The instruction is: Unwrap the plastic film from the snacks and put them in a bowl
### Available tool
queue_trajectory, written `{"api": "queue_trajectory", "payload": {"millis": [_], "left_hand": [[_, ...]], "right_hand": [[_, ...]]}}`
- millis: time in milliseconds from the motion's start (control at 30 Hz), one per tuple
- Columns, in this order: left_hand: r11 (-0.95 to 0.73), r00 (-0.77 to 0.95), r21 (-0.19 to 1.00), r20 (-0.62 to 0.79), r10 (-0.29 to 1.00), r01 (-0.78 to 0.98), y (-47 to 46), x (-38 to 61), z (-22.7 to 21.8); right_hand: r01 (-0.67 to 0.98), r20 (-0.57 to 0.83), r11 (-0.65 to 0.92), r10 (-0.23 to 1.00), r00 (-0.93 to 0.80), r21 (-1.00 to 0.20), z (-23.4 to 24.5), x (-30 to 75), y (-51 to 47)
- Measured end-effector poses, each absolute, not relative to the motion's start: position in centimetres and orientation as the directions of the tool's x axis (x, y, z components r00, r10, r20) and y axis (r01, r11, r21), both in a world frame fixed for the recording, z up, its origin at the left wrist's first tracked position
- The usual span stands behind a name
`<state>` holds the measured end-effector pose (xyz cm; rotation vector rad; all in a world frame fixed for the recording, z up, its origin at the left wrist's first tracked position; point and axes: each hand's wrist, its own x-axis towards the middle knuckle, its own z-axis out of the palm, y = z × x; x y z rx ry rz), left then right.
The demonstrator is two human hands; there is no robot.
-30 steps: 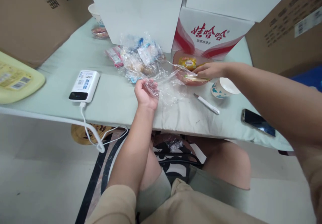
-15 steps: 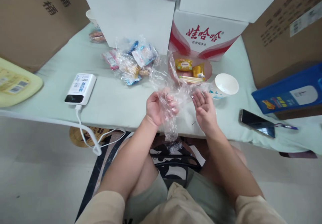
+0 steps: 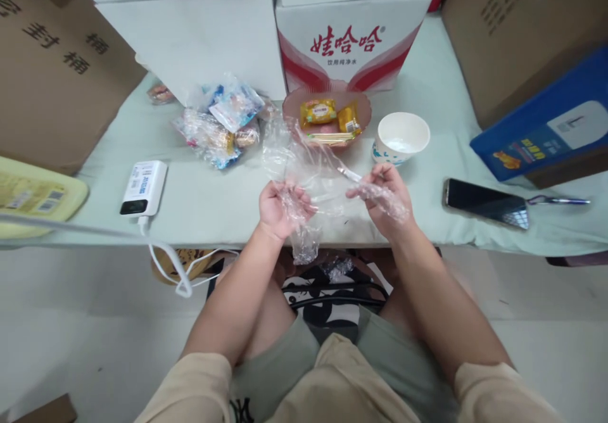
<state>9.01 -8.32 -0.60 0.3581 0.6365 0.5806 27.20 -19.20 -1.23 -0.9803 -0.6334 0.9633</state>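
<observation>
A crumpled sheet of clear plastic film spreads between my two hands over the front of the table. My left hand has its fingers curled round one bunched part, and a loose end hangs below it. Another twisted part lies across the palm and fingers of my right hand, which is closed on it. Behind the film is a pink translucent bowl with yellow snack packets and thin wooden sticks. Just beyond my right hand stands a white paper cup.
Wrapped snacks are heaped at the left, near a white power bank with its cable. A phone and a pen lie at the right. White cartons and brown boxes line the back and sides.
My right hand has moved away from my left, drawing part of the film with it, clear of the cup. The view has shifted slightly to the right.
</observation>
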Motion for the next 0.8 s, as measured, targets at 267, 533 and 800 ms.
{"api": "queue_trajectory", "payload": {"millis": [267, 533, 800], "left_hand": [[0.583, 0.564, 0.739, -0.338, 0.754, -0.337, -7.8, 10.0, -1.2], [0.376, 0.412, 0.924, -0.367, 0.834, 0.061, -6.5, 9.0, -1.8], [0.406, 0.554, 0.912, -0.364, 0.749, 0.050, -6.0, 6.8, -1.1]], "right_hand": [[-0.383, -0.110, 0.049, 0.917, 0.384, -0.923, -0.8, 27.8, -20.4], [0.051, 0.161, 0.172, 0.718, 0.677, -0.984, -0.8, 27.7, -20.3], [0.013, 0.075, 0.091, 0.713, 0.697, -0.996, -1.9, 30.0, -20.5]]}}
